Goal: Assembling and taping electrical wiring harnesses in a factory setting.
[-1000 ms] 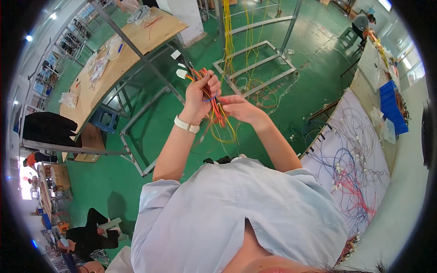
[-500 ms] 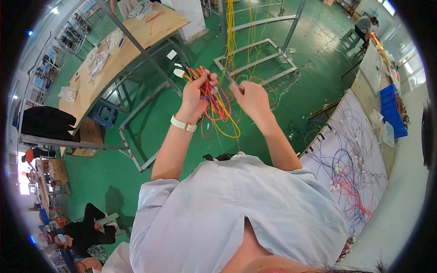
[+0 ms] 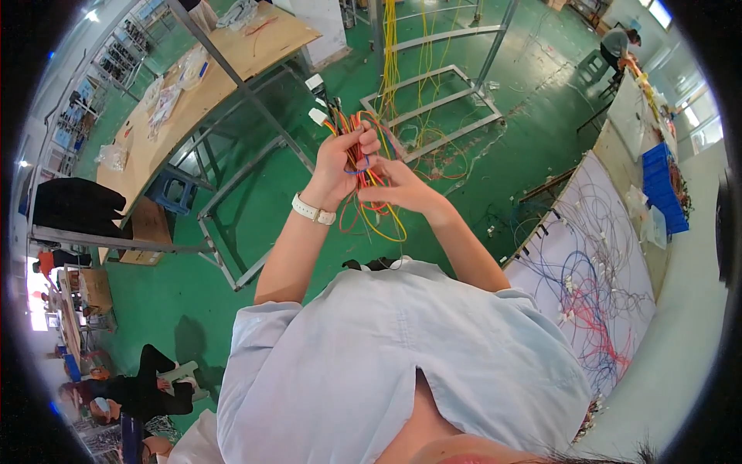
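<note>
A bundle of looped wires [image 3: 369, 176] in red, orange, yellow and black hangs in front of my chest. My left hand [image 3: 340, 161], with a white watch strap [image 3: 313, 209] on its wrist, is closed around the bundle's upper part. White plug connectors [image 3: 318, 117] stick out above that hand on short leads. A blue strand crosses the bundle beside the left fingers. My right hand [image 3: 402, 188] is at the bundle from the right, thumb above and fingers below, with wires between them. Its fingertips are partly hidden among the wires. Yellow and red loops dangle below both hands.
A metal frame [image 3: 444, 139] with hanging yellow wires [image 3: 391, 54] stands ahead. A wooden table [image 3: 259, 54] is at left. On the right, a white board [image 3: 587, 255] carries blue and red wires, near a blue bin [image 3: 663, 185]. Other people sit at lower left and far right.
My right hand has moved left from beside the bundle onto it, and its fingers have spread from a pinch to around the wires. The connectors have tipped slightly rightward.
</note>
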Demonstrator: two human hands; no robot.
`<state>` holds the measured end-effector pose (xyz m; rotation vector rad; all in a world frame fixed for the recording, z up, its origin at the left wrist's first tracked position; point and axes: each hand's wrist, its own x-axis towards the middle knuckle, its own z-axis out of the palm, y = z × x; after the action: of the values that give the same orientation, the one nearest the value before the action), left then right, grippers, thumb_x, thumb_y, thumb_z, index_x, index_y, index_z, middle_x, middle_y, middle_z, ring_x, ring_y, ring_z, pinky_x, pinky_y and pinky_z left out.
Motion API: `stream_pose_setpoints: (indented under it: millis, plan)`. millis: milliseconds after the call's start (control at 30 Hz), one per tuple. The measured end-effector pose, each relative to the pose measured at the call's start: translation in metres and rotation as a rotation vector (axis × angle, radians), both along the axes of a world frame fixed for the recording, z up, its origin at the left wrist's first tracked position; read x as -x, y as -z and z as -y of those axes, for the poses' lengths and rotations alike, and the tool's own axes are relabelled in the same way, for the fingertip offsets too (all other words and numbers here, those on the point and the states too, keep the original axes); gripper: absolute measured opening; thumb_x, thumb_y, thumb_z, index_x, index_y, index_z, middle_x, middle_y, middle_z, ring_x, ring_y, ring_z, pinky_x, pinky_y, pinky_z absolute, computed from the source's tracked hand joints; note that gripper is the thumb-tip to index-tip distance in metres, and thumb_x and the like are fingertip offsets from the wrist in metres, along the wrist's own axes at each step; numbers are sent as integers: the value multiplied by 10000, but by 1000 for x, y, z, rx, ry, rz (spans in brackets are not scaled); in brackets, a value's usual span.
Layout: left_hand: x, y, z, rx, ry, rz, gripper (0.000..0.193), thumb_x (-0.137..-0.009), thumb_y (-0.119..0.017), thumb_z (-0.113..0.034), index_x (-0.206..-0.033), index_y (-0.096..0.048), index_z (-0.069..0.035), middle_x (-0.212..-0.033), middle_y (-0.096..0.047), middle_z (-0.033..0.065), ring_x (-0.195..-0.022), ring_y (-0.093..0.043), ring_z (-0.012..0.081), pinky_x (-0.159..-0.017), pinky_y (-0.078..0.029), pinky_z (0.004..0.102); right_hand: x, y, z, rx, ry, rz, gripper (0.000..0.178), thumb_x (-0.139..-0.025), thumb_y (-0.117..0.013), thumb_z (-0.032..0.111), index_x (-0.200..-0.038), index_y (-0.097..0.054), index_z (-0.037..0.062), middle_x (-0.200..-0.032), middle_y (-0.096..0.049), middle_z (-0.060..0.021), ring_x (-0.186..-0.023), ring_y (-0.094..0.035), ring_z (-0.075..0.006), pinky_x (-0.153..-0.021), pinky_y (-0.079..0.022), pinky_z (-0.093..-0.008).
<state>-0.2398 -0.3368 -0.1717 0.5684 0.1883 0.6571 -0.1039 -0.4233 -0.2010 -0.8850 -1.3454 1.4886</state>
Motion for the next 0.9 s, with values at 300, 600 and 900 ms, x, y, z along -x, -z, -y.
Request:
stream_pose_setpoints:
  millis: [300, 600, 900]
  plan:
    - [-7, 1, 9, -20, -257, -279, 96, -973, -457, -136, -950, -516, -64, -779, -565, 26, -664, -489, 99, -486, -373, 241, -21, 7, -8, 23, 211, -876, 321, -880, -603, 162, -1159, -589, 4, -1029, -623, -42, -888, -590, -142, -797, -463, -282]
    - [-10, 16, 18, 6, -217, -461, 129, -916, -487, -93, -847, -571, -24, -708, -571, 41, -606, -539, 138, -521, -440, 276, 1, -14, -4, -593, 588, 408, 276, -788, -690, 38, -1062, -662, 24, -943, -675, -89, -747, -660, -196, -653, -531, -280]
    - [-32, 86, 8, 215, -486, -464, 247, -980, -421, -219, -872, -569, -54, -700, -604, 44, -552, -545, 153, -477, -446, 295, 8, 49, -35, -620, 856, 516, 117, -736, -613, -41, -798, -642, 54, -858, -641, -76, -767, -638, -238, -660, -535, -320]
